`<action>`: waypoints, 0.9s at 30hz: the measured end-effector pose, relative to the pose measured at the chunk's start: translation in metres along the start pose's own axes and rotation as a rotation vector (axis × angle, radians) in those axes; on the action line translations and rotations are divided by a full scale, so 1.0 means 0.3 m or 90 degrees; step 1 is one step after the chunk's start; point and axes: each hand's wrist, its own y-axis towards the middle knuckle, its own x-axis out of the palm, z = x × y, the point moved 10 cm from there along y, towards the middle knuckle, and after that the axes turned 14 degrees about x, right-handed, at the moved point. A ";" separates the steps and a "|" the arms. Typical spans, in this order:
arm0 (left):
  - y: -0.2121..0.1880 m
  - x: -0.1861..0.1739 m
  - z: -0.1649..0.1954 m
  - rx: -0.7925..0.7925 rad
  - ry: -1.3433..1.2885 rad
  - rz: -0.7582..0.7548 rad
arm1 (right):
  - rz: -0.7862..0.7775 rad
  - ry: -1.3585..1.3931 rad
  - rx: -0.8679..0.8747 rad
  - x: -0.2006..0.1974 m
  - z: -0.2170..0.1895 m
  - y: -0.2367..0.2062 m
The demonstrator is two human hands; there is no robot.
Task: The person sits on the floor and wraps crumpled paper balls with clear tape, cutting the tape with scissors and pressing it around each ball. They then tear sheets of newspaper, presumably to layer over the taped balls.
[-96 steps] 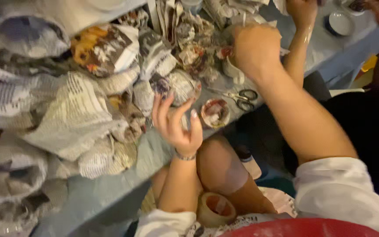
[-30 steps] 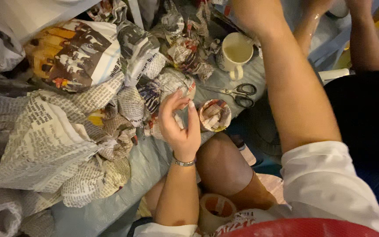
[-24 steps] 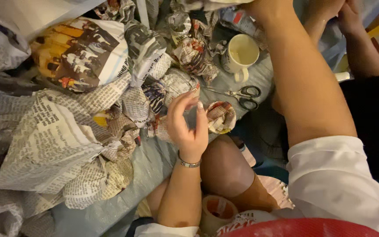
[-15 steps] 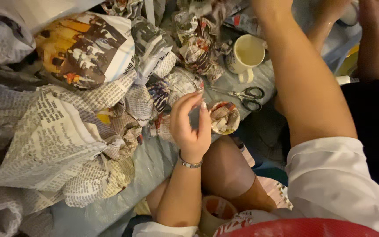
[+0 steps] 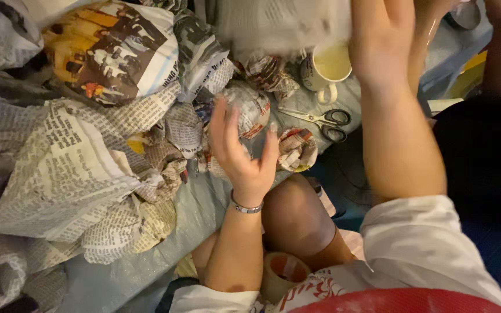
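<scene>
While the left hand is spread open against a paper-covered ball just left of the scissors, the right hand, raised beyond the scissors, has a grip that cannot be told.

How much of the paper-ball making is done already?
Some looks done: several crumpled newspaper lumps lie on the table by the mug and scissors. In hand: the left hand, grip open, reaches a paper-covered ball; the right hand lifts a sheet. Left: many loose newspaper sheets.
</scene>
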 end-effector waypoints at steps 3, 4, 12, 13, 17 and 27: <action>-0.009 -0.025 0.024 0.051 0.024 0.029 | -0.021 0.057 -0.015 -0.082 -0.073 -0.217; -0.016 -0.032 0.031 0.069 0.022 0.043 | -0.024 0.041 -0.006 -0.109 -0.090 -0.286; -0.141 0.063 -0.026 -0.065 -0.235 -0.113 | -0.058 0.372 0.211 -0.115 0.043 -0.492; -0.152 0.083 -0.028 -0.085 -0.304 -0.119 | -0.013 0.412 0.202 -0.140 0.072 -0.504; -0.165 0.088 -0.060 -0.214 -0.759 0.120 | -0.072 0.572 0.148 -0.178 0.148 -0.560; -0.205 0.007 -0.139 -0.240 -0.446 0.110 | -0.347 0.361 0.305 -0.143 0.120 -0.718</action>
